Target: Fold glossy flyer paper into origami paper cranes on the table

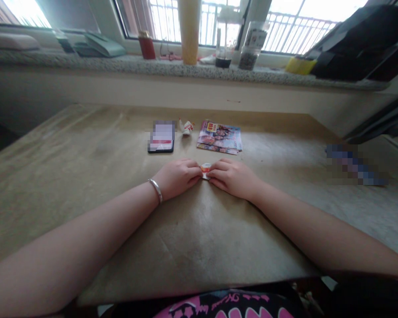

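At the centre of the frame the left hand (pixel 178 176) and the right hand (pixel 232 177) meet on the counter (pixel 86 176), fingers curled and pinching a small folded piece of red-and-white paper (pixel 205 169) between their fingertips. A silver bracelet (pixel 155 190) circles the left wrist. Just above the hands lie a dark phone (pixel 161 137), a crumpled paper scrap (pixel 186 127) and a stack of colourful printed cards (pixel 220 137), side by side and well apart from the held paper.

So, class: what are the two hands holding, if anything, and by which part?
A small folded paper piece, left hand pinching its left edge, right hand its right edge.
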`<state>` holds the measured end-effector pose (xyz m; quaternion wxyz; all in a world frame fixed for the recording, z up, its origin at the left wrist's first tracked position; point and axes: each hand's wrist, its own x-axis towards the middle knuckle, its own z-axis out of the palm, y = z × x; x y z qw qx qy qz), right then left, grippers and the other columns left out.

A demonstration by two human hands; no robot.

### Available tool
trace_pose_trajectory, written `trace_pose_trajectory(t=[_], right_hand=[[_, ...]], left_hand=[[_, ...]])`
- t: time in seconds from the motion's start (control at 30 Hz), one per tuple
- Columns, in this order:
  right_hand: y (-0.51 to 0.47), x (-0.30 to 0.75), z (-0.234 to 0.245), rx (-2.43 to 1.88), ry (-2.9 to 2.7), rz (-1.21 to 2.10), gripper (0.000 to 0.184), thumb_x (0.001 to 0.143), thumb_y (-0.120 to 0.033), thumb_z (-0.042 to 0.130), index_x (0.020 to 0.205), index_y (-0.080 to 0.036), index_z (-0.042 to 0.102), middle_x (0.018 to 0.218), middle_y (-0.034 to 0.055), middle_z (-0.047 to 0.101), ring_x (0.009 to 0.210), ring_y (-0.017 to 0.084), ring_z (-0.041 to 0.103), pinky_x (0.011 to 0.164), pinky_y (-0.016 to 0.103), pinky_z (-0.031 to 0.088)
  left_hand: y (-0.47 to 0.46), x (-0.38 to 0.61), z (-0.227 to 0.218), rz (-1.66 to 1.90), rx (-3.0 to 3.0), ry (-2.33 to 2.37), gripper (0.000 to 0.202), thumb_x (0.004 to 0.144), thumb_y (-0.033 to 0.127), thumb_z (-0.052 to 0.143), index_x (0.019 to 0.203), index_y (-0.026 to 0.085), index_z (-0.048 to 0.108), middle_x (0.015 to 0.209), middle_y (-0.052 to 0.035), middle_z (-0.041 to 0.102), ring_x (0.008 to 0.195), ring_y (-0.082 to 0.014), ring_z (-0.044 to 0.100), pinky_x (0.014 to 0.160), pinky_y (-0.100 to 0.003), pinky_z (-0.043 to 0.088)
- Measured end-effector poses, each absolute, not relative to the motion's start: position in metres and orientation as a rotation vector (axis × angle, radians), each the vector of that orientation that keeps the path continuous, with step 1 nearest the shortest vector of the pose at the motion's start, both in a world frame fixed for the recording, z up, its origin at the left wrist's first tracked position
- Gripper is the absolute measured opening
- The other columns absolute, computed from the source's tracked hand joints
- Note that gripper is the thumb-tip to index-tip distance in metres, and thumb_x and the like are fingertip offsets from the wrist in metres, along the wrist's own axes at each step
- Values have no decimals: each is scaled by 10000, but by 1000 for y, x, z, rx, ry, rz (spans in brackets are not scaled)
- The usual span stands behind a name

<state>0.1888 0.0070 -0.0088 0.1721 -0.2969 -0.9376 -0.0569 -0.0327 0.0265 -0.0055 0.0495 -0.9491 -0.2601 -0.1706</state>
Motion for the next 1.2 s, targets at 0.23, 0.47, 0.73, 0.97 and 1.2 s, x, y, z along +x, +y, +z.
trace_pose_trajectory(t=[0.23,0.47,0.73,0.97,1.2], right_hand=[[7,183,-11,-915,-2654,-236,286,933,-281,411,883,-166,668,874,82,644,820,186,540,720,295,427],[9,178,-9,-1092,-2531,15,187,870,-211,480,843,-158,658,822,68,623,769,167,530,694,269,401],[16,181,-16,-1097,-2443,228,129,832,-196,515,802,-166,637,784,45,596,736,147,531,670,248,401],[11,182,-12,-1051,-2505,160,165,856,-224,499,823,-182,655,842,61,621,799,165,541,709,268,402],[17,179,-11,-1241,-2468,258,185,876,-240,486,837,-159,647,817,63,643,768,165,560,688,267,404]], left_hand=[[27,-32,-5,-501,-2865,-799,164,867,215,510,822,173,662,799,-34,635,725,-148,587,667,-242,451],[27,-33,-5,-521,-2929,-792,221,892,237,473,816,181,673,837,-40,645,736,-142,595,674,-244,456],[25,-33,-1,-465,-2956,-797,195,883,213,476,867,178,667,836,-42,636,754,-140,602,693,-241,461],[24,-33,1,-414,-2909,-744,182,885,215,486,866,178,663,835,-40,633,742,-136,595,679,-234,456],[24,-34,2,-394,-2902,-694,223,892,206,460,1030,174,633,855,-49,662,765,-151,614,699,-253,482]])
